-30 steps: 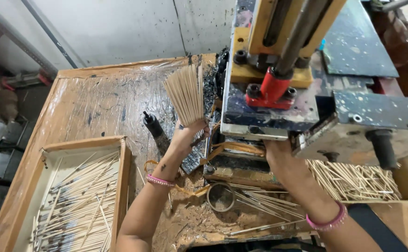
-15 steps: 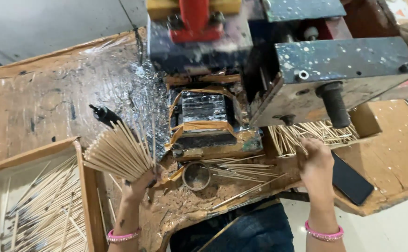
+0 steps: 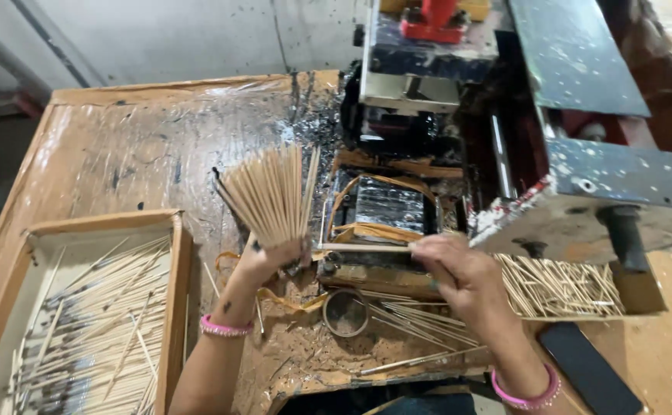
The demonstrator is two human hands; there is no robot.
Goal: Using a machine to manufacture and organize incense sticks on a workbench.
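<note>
My left hand (image 3: 263,261) grips a fanned bundle of thin bamboo sticks (image 3: 271,192), held upright over the wooden table (image 3: 144,146). My right hand (image 3: 459,273) pinches a single stick (image 3: 359,247) that lies level, pointing left toward the bundle, in front of the machine's feed slot (image 3: 386,207). Both wrists wear pink bangles. The metal machine (image 3: 505,92) stands just beyond my hands.
A wooden tray (image 3: 174,307) at the lower left holds several coated sticks. A heap of bare sticks (image 3: 559,288) lies right of my right hand. A small round metal cup (image 3: 345,311) sits between my arms, and a dark phone (image 3: 590,369) lies at the lower right.
My left hand has lifted the bundle from low and tilted left to upright near the machine. My right hand has moved left from the stick heap, now with one stick in it.
</note>
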